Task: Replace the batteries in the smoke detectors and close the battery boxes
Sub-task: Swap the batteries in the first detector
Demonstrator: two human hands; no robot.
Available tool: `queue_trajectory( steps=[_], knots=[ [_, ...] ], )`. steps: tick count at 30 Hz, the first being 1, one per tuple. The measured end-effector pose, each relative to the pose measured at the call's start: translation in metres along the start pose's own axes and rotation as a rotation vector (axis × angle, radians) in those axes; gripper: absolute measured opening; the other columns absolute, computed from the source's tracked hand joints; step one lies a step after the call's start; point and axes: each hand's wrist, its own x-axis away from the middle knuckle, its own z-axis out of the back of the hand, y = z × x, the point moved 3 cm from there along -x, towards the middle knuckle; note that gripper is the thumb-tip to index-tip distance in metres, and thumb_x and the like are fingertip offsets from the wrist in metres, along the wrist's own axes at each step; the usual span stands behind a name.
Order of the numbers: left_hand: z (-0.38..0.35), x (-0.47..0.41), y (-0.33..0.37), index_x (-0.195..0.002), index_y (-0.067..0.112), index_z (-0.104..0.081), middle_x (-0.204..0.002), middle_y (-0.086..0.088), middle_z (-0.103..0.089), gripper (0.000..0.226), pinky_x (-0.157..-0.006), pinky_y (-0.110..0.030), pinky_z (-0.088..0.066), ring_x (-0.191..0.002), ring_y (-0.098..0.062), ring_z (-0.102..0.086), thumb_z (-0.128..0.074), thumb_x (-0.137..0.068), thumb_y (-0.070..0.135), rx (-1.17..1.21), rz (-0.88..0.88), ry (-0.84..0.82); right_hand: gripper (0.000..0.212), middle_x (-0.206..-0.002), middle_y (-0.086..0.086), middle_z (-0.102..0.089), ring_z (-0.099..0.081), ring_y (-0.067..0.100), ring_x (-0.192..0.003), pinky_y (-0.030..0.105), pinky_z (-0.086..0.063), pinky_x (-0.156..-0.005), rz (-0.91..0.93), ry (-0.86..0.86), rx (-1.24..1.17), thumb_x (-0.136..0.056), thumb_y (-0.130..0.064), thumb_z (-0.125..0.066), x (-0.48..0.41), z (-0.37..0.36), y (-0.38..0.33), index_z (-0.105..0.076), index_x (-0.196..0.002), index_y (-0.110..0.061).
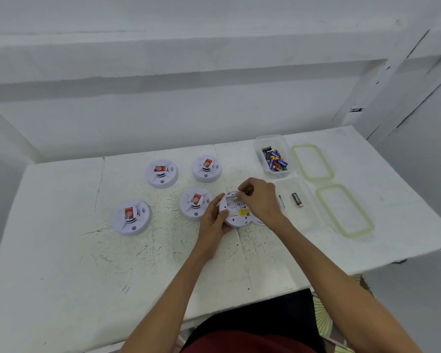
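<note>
A person sits at the near edge of a white table [61, 250], working with both bare hands just right of its middle. The left hand [213, 220] grips an upturned smoke detector [236, 212] by its left rim, thumb on the flat back, fingers curled underneath, holding it slightly raised off the table. The right hand [259, 200] reaches over from the right, its fingers curled and their tips drawn together.

Those tips sit directly on the open battery compartment [231, 199], a shallow slot along the far side of the detector's back. Its long axis runs roughly left to right, parallel to the table's far edge. The view here is small and soft, so it is unclear whether the fingertips pinch a battery or only touch the slot.

Toward the far right corner, beyond the right hand and much nearer to it than to the left, stands a clear box [259, 146] holding a jumble of batteries [275, 159]. A second clear box [308, 200] just right of the right hand holds two loose batteries [297, 200].

Four other detectors [161, 173] lie face up to the left, toward the table's middle and far edge.
</note>
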Motion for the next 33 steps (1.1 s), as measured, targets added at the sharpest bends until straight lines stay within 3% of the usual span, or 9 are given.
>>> queue_trajectory(
  steps=[2,5,9,17,21,25,28,30,33],
  knots=[
    [-0.001,0.000,0.001,-0.144,0.026,-0.053,-0.139,-0.005,-0.066,0.040,-0.096,-0.046,-0.059,-0.125,-0.024,-0.066,-0.049,-0.108,0.009,0.010,0.006,0.001,0.005,-0.081,-0.002,-0.072,-0.064,0.005,-0.072,0.004,-0.047,-0.065,0.001,0.039,-0.045,-0.086,-0.015,-0.074,0.004,-0.003,0.000,-0.074,-0.089,-0.013],
    [-0.001,0.000,0.002,-0.141,0.029,-0.055,-0.138,-0.004,-0.067,0.039,-0.094,-0.043,-0.060,-0.124,-0.023,-0.067,-0.049,-0.108,0.008,0.030,0.011,0.007,0.012,-0.090,0.000,-0.075,-0.065,0.004,-0.075,0.003,-0.048,-0.068,0.021,0.073,-0.063,-0.084,-0.010,-0.071,0.010,-0.010,-0.002,-0.077,-0.095,-0.012],
    [-0.001,0.000,0.001,-0.143,0.028,-0.053,-0.138,-0.003,-0.067,0.040,-0.100,-0.047,-0.058,-0.126,-0.022,-0.065,-0.049,-0.108,0.010,0.023,0.010,0.006,0.026,-0.101,0.003,-0.074,-0.069,0.012,-0.087,0.027,-0.058,-0.083,0.123,0.108,-0.037,-0.086,-0.008,-0.068,0.016,-0.017,-0.007,-0.074,-0.111,-0.012],
    [-0.002,0.001,0.003,-0.149,0.029,-0.051,-0.140,-0.003,-0.066,0.042,-0.103,-0.054,-0.055,-0.128,-0.024,-0.064,-0.051,-0.109,0.016,-0.047,-0.041,-0.003,0.020,-0.099,0.007,-0.072,-0.067,0.022,-0.087,0.033,-0.056,-0.072,0.480,0.105,0.186,-0.089,-0.009,-0.068,0.021,-0.026,-0.019,-0.073,-0.108,-0.008],
    [-0.001,0.002,0.002,-0.148,0.027,-0.051,-0.137,-0.002,-0.067,0.041,-0.102,-0.058,-0.055,-0.125,-0.024,-0.066,-0.051,-0.109,0.015,-0.061,-0.050,0.005,0.039,-0.102,0.009,-0.070,-0.064,0.026,-0.091,0.035,-0.058,-0.060,0.626,0.057,0.390,-0.075,-0.004,-0.081,0.025,-0.033,-0.012,-0.072,-0.112,-0.009],
    [-0.002,0.004,0.005,-0.141,0.033,-0.056,-0.138,-0.001,-0.067,0.039,-0.100,-0.053,-0.056,-0.126,-0.023,-0.066,-0.049,-0.109,0.012,-0.051,-0.058,0.003,0.035,-0.110,0.007,-0.068,-0.060,0.025,-0.103,0.034,-0.058,-0.066,0.613,0.083,0.379,-0.085,-0.010,-0.073,0.029,-0.035,0.003,-0.070,-0.120,-0.009],
    [-0.003,0.004,0.006,-0.139,0.034,-0.057,-0.138,0.001,-0.067,0.040,-0.097,-0.049,-0.058,-0.126,-0.022,-0.066,-0.049,-0.109,0.010,-0.045,-0.056,0.001,0.027,-0.109,0.004,-0.068,-0.058,0.024,-0.099,0.035,-0.055,-0.069,0.583,0.119,0.335,-0.091,-0.013,-0.065,0.031,-0.035,0.004,-0.071,-0.117,-0.010],
    [-0.002,0.004,0.005,-0.141,0.032,-0.057,-0.140,0.000,-0.066,0.040,-0.098,-0.050,-0.058,-0.127,-0.022,-0.065,-0.050,-0.108,0.010,-0.043,-0.055,-0.001,0.025,-0.107,0.001,-0.070,-0.059,0.020,-0.096,0.035,-0.055,-0.072,0.466,0.153,0.234,-0.092,-0.017,-0.064,0.030,-0.033,0.000,-0.070,-0.115,-0.013],
    [-0.002,0.004,0.004,-0.145,0.028,-0.054,-0.140,-0.003,-0.066,0.040,-0.101,-0.054,-0.056,-0.128,-0.024,-0.065,-0.051,-0.108,0.012,-0.046,-0.050,0.001,0.022,-0.107,-0.006,-0.065,-0.060,0.011,-0.097,0.023,-0.052,-0.076,0.241,0.188,0.028,-0.087,-0.025,-0.071,0.028,-0.031,-0.002,-0.067,-0.107,-0.020]
  ],
)
